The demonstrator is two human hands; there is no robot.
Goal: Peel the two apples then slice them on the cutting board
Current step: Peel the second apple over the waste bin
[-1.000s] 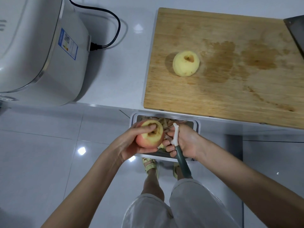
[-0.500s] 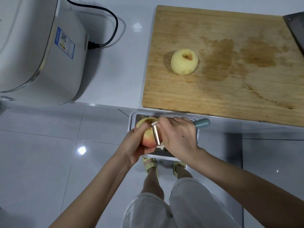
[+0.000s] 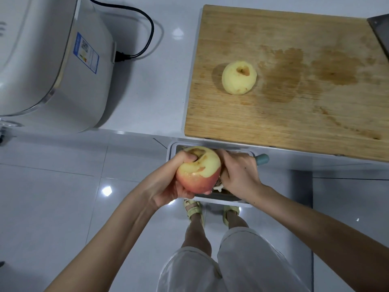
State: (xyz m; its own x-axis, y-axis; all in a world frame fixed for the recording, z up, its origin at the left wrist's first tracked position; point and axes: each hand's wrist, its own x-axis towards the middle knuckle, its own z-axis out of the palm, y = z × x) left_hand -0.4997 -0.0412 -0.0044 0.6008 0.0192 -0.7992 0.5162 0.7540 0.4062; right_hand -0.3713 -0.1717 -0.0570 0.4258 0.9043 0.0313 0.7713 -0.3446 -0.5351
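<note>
- Trousers (image 3: pixel 242 260) and sandals (image 3: pixel 192 209): the person's pale trouser legs and feet on a glossy tiled floor, nearest the camera.
- Left hand (image 3: pixel 168 186) — fingers curled round the red apple (image 3: pixel 200 171), with one fingertip hooked into its stem hollow.
- Red apple: held above the bin (image 3: pixel 171 152); upper part bared to pale flesh, lower part in red skin.
- Right hand (image 3: pixel 240 175) — clamped round the peeler (image 3: pixel 262 160). The teal handle end juts out to the right; the pale head shows below the hand, against the apple's lower right side.
- Bin: white-rimmed, beneath both hands, at the counter's (image 3: pixel 147 91) front edge.
- Board (image 3: pixel 294 114): wooden, lying on the white counter, with dark damp stains right of centre.
- Peeled apple (image 3: pixel 239 77): resting on the board's left half, stem hollow up, well apart from the hands.
- Appliance (image 3: pixel 52 70): white, at far left on the counter, with a black cord (image 3: pixel 143 28) plugged into its side.
</note>
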